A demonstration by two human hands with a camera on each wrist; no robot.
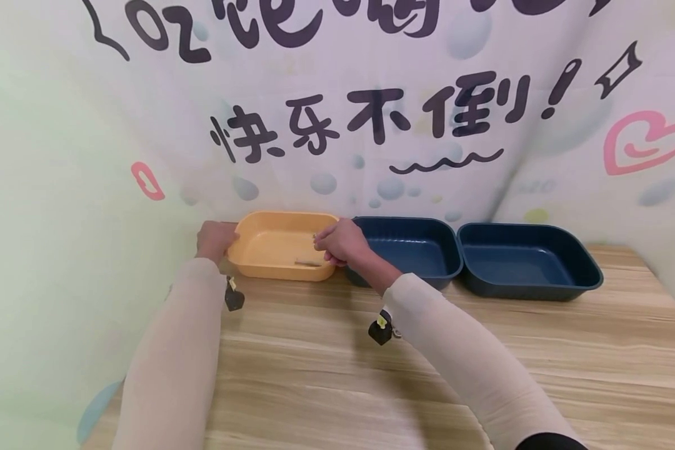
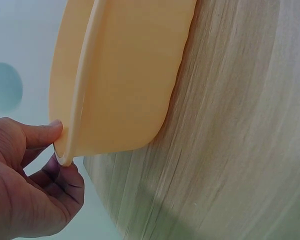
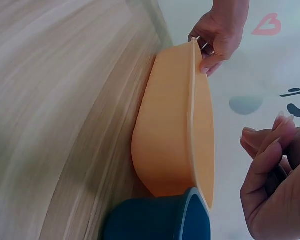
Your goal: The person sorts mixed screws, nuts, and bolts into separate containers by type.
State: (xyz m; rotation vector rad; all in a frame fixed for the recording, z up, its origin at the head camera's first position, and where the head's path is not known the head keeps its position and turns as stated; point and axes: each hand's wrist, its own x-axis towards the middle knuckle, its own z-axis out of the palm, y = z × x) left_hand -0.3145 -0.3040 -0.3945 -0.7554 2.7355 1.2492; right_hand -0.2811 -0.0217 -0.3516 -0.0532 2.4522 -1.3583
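Note:
A yellow plastic basin (image 1: 284,273) sits on the table against the back wall. My left hand (image 1: 216,239) pinches its left end, thumb inside the rim and fingers below it, as the left wrist view (image 2: 35,180) also shows. My right hand (image 1: 344,242) hovers over the basin's right end, apart from the rim. Its fingers are curled in and the fingertips bunch together; nothing shows between them in the right wrist view (image 3: 277,185). A small thin metallic piece (image 1: 307,263) lies in the basin near its front right corner, below the right hand.
Two dark blue basins stand in a row to the right, the middle basin (image 1: 452,275) right beside the yellow one and the far basin (image 1: 531,290) beyond it. The wood-grain table (image 1: 315,375) stretches toward me. A printed cloth (image 1: 326,156) hangs behind.

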